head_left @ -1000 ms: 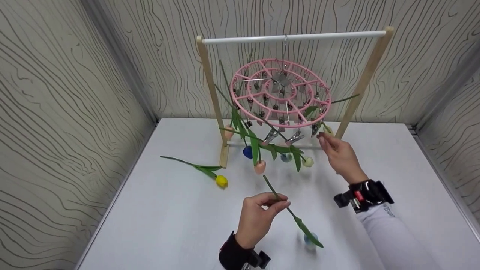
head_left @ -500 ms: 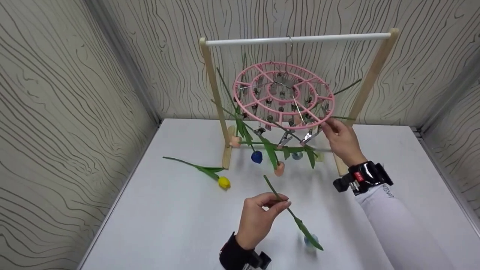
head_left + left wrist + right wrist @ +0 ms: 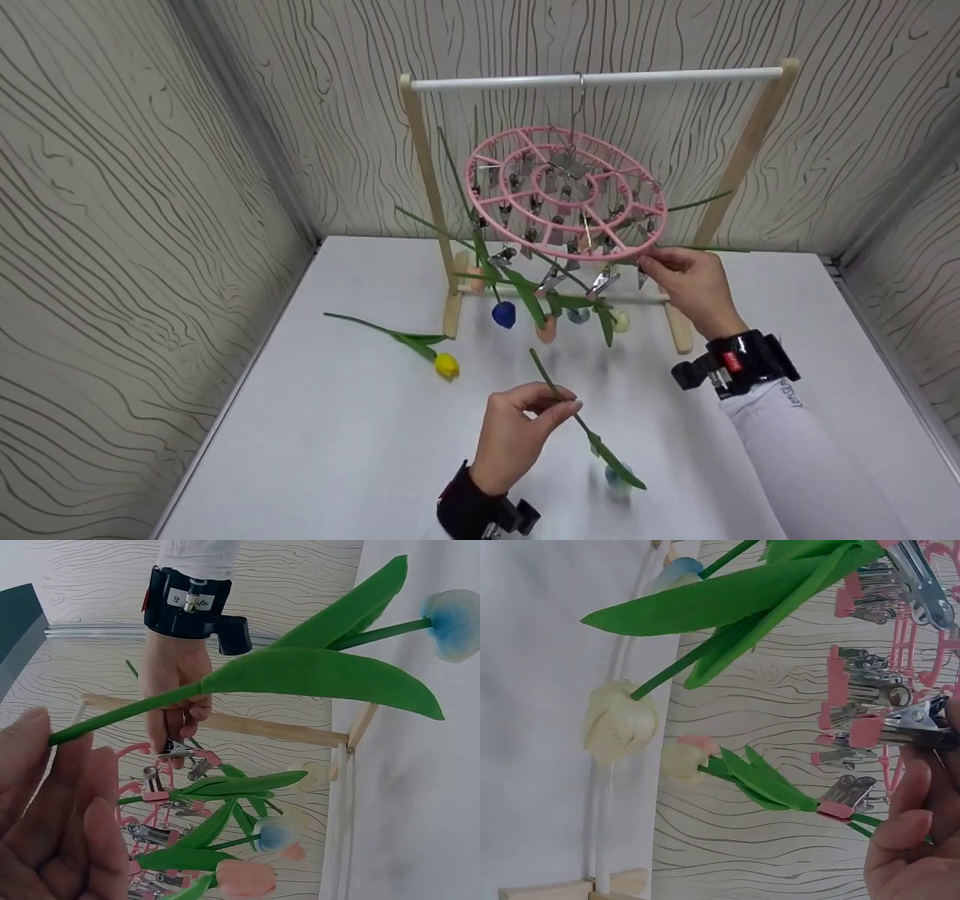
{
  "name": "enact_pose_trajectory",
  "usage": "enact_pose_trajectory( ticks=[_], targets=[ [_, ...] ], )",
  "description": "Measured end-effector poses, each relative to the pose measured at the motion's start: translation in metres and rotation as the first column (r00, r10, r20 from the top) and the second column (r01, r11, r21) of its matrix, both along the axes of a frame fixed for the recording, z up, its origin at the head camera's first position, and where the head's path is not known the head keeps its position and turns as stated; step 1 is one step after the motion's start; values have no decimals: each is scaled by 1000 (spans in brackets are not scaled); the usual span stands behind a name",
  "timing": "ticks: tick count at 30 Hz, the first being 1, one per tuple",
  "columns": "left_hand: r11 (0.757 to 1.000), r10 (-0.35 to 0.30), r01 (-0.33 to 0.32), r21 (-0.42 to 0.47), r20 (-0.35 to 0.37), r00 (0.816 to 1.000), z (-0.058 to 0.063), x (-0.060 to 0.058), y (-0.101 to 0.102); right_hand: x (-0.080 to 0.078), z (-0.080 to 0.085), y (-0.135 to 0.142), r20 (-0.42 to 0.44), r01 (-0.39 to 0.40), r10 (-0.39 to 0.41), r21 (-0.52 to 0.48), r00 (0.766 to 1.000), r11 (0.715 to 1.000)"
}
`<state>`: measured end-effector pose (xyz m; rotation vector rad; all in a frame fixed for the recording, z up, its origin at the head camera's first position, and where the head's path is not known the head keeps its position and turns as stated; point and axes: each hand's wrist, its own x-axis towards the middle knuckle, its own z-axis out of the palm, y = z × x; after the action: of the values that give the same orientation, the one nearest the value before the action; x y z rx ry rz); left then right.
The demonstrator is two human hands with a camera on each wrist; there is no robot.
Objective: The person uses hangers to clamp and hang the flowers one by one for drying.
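My left hand (image 3: 517, 435) pinches the green stem of a blue-and-white artificial tulip (image 3: 322, 679) between thumb and fingers; its bloom hangs low to the right over the table. Up at the right edge of a round pink clip hanger (image 3: 577, 257), my right hand (image 3: 694, 289) pinches a metal clip with pink tips (image 3: 911, 724). Nothing shows between that clip's tips in the right wrist view. Other tulips hang head-down from the hanger's clips, among them a dark blue one (image 3: 504, 315), a peach one (image 3: 547, 328) and a cream one (image 3: 620, 722).
A wooden stand (image 3: 736, 157) with a white top bar (image 3: 510, 82) carries the hanger by its hook. On the white table, left of the stand, lies a yellow tulip (image 3: 447, 365). Patterned walls stand behind and to the left.
The hanger has swung and turned a little, and its hanging tulips have shifted. My right hand went up to the hanger's rim, then slightly right. The left hand has stayed put with its tulip.
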<state>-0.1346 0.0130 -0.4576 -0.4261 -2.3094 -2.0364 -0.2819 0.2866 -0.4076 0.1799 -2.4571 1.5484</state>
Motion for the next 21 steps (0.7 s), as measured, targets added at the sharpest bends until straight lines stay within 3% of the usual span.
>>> enact_pose_trajectory(
  ticks=[4, 8, 16, 21],
  targets=[
    [1000, 9, -9, -3, -46, 999, -1, -1, -2, 6, 2, 0, 33, -83, 87, -124, 996, 989],
    [1000, 17, -17, 3, -54, 998, -1, -3, -3, 10, 2, 0, 63, -139, 150, -152, 987, 979],
    [1000, 7, -6, 30, -39, 999, -3, -8, -2, 11, 1, -2, 152, -278, 286, -75, 946, 958],
    [998, 12, -9, 60, -53, 999, -5, -12, -3, 9, 1, -14, 177, -249, 235, 67, 956, 966]
  ],
)
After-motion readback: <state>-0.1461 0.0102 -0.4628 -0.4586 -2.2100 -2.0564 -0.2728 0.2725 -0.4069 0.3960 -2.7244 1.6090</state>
